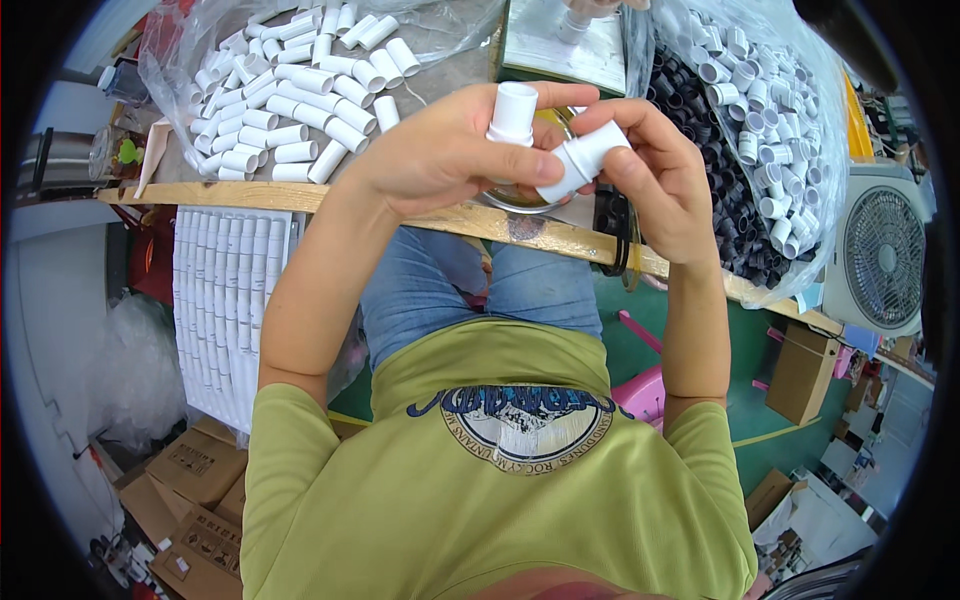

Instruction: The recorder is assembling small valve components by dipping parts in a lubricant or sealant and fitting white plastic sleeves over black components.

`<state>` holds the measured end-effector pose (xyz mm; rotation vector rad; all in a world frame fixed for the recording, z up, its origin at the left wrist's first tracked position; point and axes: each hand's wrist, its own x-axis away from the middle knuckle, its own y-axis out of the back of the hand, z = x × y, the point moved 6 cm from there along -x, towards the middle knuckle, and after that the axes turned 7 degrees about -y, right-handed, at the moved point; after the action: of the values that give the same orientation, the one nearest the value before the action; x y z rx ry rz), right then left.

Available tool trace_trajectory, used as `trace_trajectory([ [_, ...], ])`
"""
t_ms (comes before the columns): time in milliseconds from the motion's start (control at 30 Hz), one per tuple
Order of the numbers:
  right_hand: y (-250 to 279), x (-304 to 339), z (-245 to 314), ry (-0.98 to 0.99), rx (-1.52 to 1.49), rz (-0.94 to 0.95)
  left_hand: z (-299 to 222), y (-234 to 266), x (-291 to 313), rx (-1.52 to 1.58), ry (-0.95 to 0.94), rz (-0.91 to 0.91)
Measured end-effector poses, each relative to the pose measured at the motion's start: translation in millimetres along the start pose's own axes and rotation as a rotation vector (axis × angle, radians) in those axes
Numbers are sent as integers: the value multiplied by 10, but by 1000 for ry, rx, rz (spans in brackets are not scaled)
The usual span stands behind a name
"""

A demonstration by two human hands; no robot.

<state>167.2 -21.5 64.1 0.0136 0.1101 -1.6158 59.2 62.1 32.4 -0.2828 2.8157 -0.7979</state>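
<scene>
Both my hands are raised over the near edge of the wooden-edged table. My left hand (450, 145) is closed on a white plastic tube piece (514, 112) with a wider collar, standing nearly upright between thumb and fingers. In my right hand (660, 165), thumb and fingers pinch a second white collared tube piece (594, 152), tilted toward the left. Its lower left end meets my left thumb tip. Just behind and below the hands sits a round, clear-rimmed dish (520, 208), mostly covered by them; its contents I cannot make out.
Loose white tubes (290, 100) are heaped at the table's left. To the right lie piles of black rings (690, 150) and short white pieces (760, 130) on plastic sheeting. A grey fan (884, 255) stands far right. Rows of white tubes fill a tray (228, 310) below left.
</scene>
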Motion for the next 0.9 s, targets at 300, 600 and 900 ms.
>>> trace_trajectory([
  [300, -26, 196, -148, -40, 132, -317, -45, -470, 285, -1335, -652, -395],
  [600, -128, 368, 69, 198, 290, 47, 234, -338, 413, -129, 198, -151],
  [900, -56, 365, -108, -76, 563, -229, 101, -442, 374, -1023, -47, -223],
])
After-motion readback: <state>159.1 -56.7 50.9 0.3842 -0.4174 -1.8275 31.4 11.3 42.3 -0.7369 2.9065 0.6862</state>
